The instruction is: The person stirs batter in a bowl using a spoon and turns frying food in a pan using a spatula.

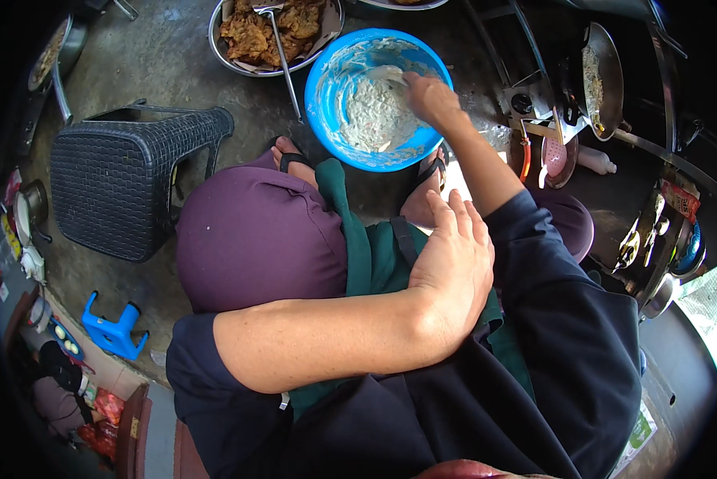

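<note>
A round blue plastic basin stands on the floor between my feet, with thick whitish batter inside and smeared up its walls. My right hand reaches over its right side, fingers closed round a pale, batter-coated spoon. The spoon's end is at the batter; its exact shape is partly hidden by the coating. My left hand is open with fingers stretched out, its forearm crossing my lap. It holds nothing and rests near my right arm, over the green apron.
Beyond the basin is a metal bowl of fried food, with a long-handled metal skimmer on it. A black woven-pattern stool and small blue stool are left. A burner stand and frying pan are right.
</note>
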`<control>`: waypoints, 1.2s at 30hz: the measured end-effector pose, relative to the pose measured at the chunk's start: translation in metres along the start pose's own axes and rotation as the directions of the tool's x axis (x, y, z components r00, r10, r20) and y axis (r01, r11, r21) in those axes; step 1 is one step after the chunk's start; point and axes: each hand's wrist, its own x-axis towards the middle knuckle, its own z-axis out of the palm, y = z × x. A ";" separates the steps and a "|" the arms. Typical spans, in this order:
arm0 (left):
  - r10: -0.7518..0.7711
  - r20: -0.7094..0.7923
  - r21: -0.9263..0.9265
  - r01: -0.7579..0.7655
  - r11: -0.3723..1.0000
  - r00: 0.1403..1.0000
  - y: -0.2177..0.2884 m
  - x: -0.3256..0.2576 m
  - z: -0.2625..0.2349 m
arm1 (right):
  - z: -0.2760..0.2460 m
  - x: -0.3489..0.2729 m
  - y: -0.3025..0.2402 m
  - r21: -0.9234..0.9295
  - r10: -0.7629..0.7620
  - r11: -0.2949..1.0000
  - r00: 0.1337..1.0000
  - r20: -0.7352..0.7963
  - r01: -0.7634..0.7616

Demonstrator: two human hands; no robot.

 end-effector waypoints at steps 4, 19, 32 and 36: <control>-0.001 -0.023 0.024 0.001 1.000 1.000 -0.001 0.002 0.000 | 0.029 -0.003 0.003 0.062 0.041 0.997 0.999 -0.023 -0.039; 0.008 0.021 -0.007 -0.008 1.000 1.000 0.000 0.001 -0.001 | 0.020 -0.003 -0.016 0.386 0.118 0.922 0.975 -0.190 -0.036; 0.009 0.057 -0.028 -0.007 1.000 0.998 -0.001 -0.001 -0.003 | 0.035 -0.004 -0.014 0.380 0.110 0.925 0.968 -0.225 -0.017; 0.019 0.044 -0.016 -0.018 1.000 0.999 -0.002 0.001 -0.005 | 0.042 0.004 -0.015 0.326 0.087 0.945 0.987 -0.137 -0.038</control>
